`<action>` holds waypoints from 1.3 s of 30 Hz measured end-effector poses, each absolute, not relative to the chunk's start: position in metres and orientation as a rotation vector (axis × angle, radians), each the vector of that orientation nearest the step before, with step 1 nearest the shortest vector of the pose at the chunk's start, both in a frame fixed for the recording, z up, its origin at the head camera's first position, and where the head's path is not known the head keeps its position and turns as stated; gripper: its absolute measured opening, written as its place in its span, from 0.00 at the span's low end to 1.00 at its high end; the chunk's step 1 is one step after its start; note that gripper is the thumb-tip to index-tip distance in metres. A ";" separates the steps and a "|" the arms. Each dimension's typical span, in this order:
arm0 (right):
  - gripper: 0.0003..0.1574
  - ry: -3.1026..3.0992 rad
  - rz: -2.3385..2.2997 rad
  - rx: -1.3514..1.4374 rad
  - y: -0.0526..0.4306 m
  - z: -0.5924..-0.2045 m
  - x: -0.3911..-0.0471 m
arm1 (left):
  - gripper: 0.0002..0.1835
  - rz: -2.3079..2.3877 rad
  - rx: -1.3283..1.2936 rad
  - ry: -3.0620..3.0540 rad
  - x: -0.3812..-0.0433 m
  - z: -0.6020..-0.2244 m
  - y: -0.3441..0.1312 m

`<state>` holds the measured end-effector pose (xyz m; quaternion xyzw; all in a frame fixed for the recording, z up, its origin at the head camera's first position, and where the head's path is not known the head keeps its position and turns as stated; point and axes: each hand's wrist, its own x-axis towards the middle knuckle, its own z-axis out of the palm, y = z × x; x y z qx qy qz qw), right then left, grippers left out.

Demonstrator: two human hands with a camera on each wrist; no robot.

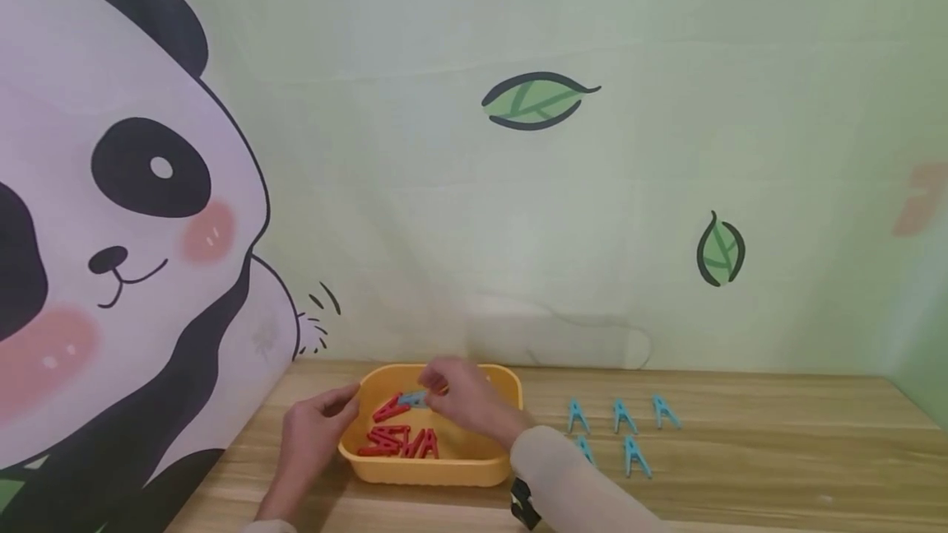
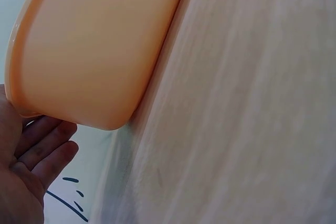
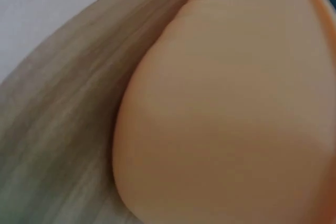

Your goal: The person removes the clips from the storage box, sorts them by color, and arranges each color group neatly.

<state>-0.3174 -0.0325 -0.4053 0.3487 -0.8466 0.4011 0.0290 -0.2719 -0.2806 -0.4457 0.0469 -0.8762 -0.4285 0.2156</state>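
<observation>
A yellow plastic tub point(image 1: 429, 474) stands on the wooden table, with red clothespins point(image 1: 396, 440) lying inside it. My left hand point(image 1: 314, 433) holds the tub's left rim; in the left wrist view its fingers point(image 2: 50, 148) reach along the outside under the rim. Over the inside of the tub, my right hand point(image 1: 467, 397) pinches one end of a blue clothespin point(image 1: 412, 400). That clothespin overlaps a red one point(image 1: 388, 408) in the head view. The right wrist view shows the tub's outer wall point(image 3: 226, 103) and hides the right hand.
Several blue clothespins point(image 1: 625, 416) lie in two rows on the table point(image 1: 778, 451) right of the tub. The right sleeve point(image 1: 570, 475) covers part of the nearer row. Behind the table hangs a pale green backdrop point(image 1: 415, 229) with a panda point(image 1: 148, 253) and leaves.
</observation>
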 end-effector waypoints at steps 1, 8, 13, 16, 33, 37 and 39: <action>0.11 -2.623 1.225 1.073 -0.034 -0.407 -0.319 | 0.16 -1.189 0.130 -2.428 -0.272 -0.446 -0.280; 0.12 -2.669 1.171 1.050 -0.042 -0.414 -0.327 | 0.16 -1.191 0.125 -2.428 -0.271 -0.446 -0.281; 0.12 -2.686 1.139 1.039 -0.049 -0.415 -0.330 | 0.15 -1.185 0.123 -2.433 -0.271 -0.444 -0.281; 0.12 -2.695 1.113 1.043 -0.052 -0.416 -0.332 | 0.16 -1.191 0.124 -2.436 -0.271 -0.444 -0.280; 0.06 -2.783 0.923 1.092 -0.055 -0.425 -0.334 | 0.15 -1.185 0.117 -2.413 -0.269 -0.445 -0.280; 0.06 -2.829 0.855 1.057 -0.055 -0.425 -0.333 | 0.15 -1.185 0.124 -2.413 -0.269 -0.445 -0.280; 0.04 -2.849 0.836 1.036 -0.055 -0.426 -0.333 | 0.15 -1.185 0.123 -2.409 -0.270 -0.446 -0.279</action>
